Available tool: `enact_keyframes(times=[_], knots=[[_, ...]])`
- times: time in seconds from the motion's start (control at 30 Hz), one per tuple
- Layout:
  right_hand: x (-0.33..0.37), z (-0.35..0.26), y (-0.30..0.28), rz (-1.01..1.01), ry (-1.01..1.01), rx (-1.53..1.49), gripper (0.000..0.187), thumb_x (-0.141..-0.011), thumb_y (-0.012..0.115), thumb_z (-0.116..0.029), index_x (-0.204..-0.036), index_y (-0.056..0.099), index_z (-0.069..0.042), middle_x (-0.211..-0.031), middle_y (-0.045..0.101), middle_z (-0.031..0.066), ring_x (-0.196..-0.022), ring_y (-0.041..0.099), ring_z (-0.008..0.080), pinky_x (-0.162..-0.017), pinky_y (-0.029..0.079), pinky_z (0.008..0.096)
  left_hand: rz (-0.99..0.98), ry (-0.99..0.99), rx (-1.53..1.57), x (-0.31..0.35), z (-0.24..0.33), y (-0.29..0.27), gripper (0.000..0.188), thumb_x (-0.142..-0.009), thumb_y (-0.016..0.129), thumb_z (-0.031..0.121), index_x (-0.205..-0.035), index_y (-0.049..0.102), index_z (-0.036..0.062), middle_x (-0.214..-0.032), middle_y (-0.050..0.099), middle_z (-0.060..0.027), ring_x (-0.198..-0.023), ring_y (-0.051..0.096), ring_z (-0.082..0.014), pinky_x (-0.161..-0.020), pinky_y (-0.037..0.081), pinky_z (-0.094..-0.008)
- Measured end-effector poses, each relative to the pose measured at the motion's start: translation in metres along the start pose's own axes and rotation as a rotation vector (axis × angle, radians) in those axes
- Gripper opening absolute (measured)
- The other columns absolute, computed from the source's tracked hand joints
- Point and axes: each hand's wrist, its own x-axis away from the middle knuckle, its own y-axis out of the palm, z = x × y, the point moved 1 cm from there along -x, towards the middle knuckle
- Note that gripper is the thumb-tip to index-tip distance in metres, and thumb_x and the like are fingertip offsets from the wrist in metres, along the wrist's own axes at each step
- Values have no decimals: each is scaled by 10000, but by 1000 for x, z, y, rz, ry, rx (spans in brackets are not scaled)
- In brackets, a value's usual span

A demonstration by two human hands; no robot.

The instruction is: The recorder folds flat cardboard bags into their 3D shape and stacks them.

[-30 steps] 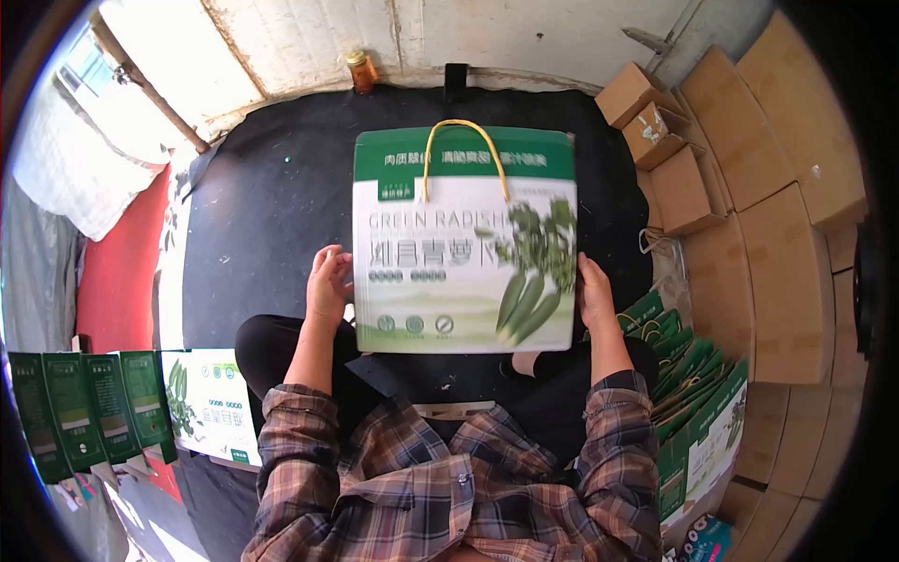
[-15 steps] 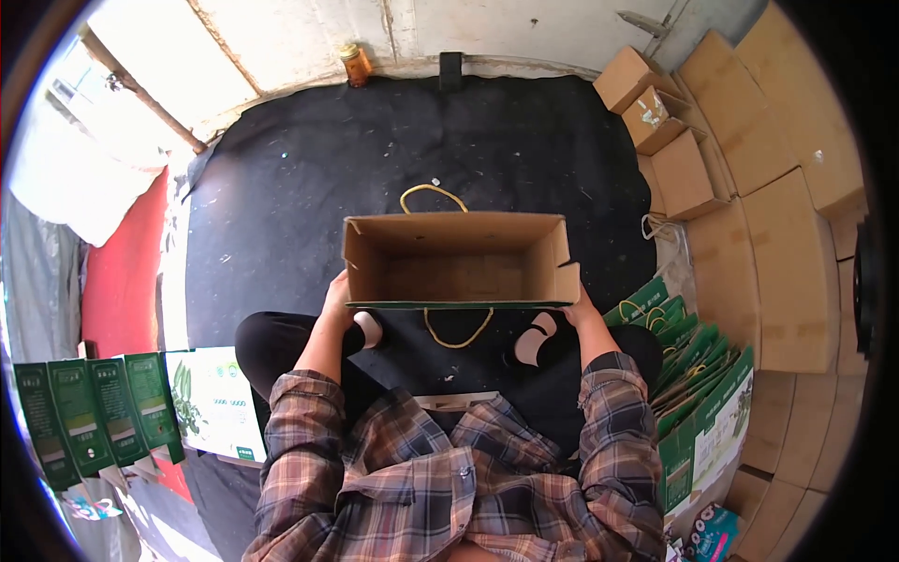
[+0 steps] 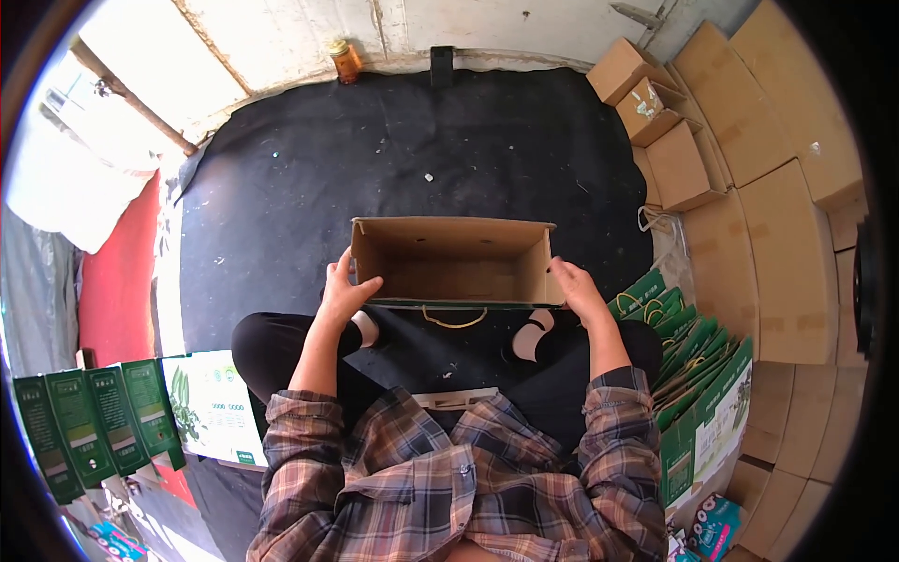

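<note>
An open-topped cardboard gift box (image 3: 452,280), bare brown inside and green on its near outer face, stands in front of me between my bent legs. A gold cord handle (image 3: 455,325) hangs on its near side. My left hand (image 3: 345,292) grips the left end, thumb over the near corner and fingers along the outside. At the opposite end, my right hand (image 3: 578,288) holds the right wall, its fingertips at the upper edge. The box's underside is hidden from view.
Folded green boxes with gold cords (image 3: 688,361) stand packed at my right. Brown cartons (image 3: 791,253) are stacked behind them. Green and white printed boxes (image 3: 220,407) lie at my left. A jar with an orange-brown body (image 3: 345,64) stands by the far wall, on the black floor sheet (image 3: 309,178).
Both hands have moved up from the box's lower sides to its end walls. The notched right edge now looks straight. The far cord handle has dropped out of sight; the near one hangs shallower.
</note>
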Motion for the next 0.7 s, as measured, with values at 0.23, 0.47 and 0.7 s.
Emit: enact_keyframes(times=[0.23, 0.47, 0.7], knots=[[-4, 7, -4, -19, -222, 575, 628, -774, 669, -261, -1317, 440, -41, -1163, 585, 193, -1113, 547, 341, -919, 445, 388, -128, 115, -15, 1, 6, 2, 963, -630, 777, 104, -1444, 270, 183, -1190, 392, -182, -1150, 441, -331, -976, 425, -390], [1, -19, 18, -46, -230, 564, 615, -778, 689, -266, -1304, 475, -30, -1097, 564, 161, -970, 581, 271, -841, 478, 343, -244, 162, -115, 0, 9, -3, 1041, -598, 833, 184, -1454, 244, 108, -1241, 366, -178, -1187, 411, -337, -985, 409, -379], [-29, -4, 17, -177, -122, 10, 580, -890, 589, -341, -1316, 445, 27, -1129, 568, 116, -964, 579, 188, -760, 503, 300, -446, 117, 16, -18, -6, -2, 1093, -599, 828, 488, -1432, 277, 43, -1374, 307, -170, -1274, 349, -335, -1054, 327, -396]])
